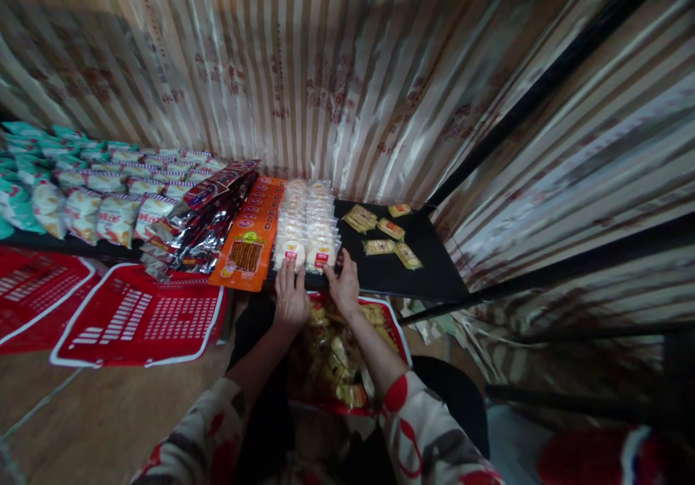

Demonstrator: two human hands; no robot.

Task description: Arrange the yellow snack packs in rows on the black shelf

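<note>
Two neat rows of clear-wrapped white rice crackers [308, 217] with red-and-yellow labels lie on a black shelf [428, 268]. My left hand [292, 295] touches the front end of the left row with its fingers stretched forward. At the front of the right row is my right hand [343, 282], its fingers apart and its fingertips against the right row's front and side. Neither hand is wrapped around a packet. Several small yellow snack packets [392, 228] lie loose to the right of the rows. Below my forearms, a red basket [402, 333] holds many yellow packets [339, 358].
Left of the crackers lie an orange snack bag [248, 242], dark red foil packets [195, 228], white snack bags [116, 213] and teal bags [22, 199]. Red baskets [138, 318] sit below the shelf. Black metal bars [521, 116] cross the right side before a striped plastic sheet [304, 58].
</note>
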